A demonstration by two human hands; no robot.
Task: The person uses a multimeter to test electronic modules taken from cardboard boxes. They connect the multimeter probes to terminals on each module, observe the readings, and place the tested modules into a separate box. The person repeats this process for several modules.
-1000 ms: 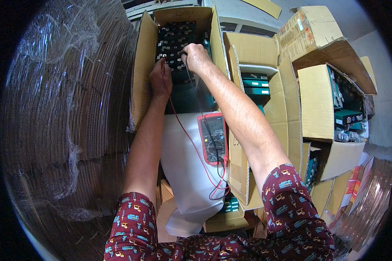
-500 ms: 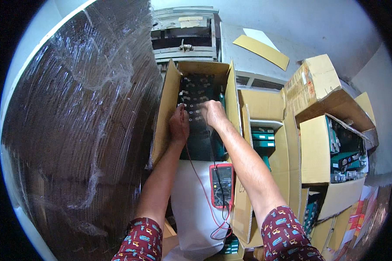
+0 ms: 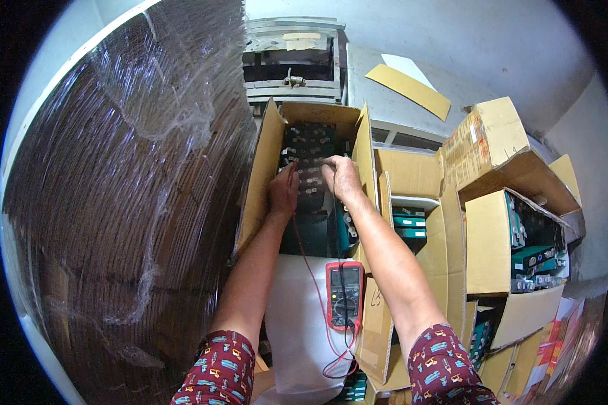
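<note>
Both my hands reach into a tall open cardboard box (image 3: 255, 179) holding dark battery cells (image 3: 312, 138) with rows of metal terminals on top. My left hand (image 3: 283, 192) pinches a red test probe, its tip down by the terminals on the left. Opposite it, my right hand (image 3: 345, 179) is closed on a black test probe, pointed at the terminals from the right. Whether either tip touches metal is too small to tell. Red and black leads run back to a red-framed multimeter (image 3: 344, 295) lying nearer to me on a white sheet (image 3: 294, 290).
Plastic-wrapped dark panelling (image 3: 115, 202) rises close on the left. To the right stand an open carton (image 3: 446, 236) with green-cased cells and another tilted carton (image 3: 490, 243) of cells. Behind are a metal frame (image 3: 290, 88) and a grey bench (image 3: 378, 94) with cardboard pieces.
The whole view has shifted slightly. Within the box, both hands and their probes have moved a little farther away and to the right along the terminals. The multimeter stays on the sheet.
</note>
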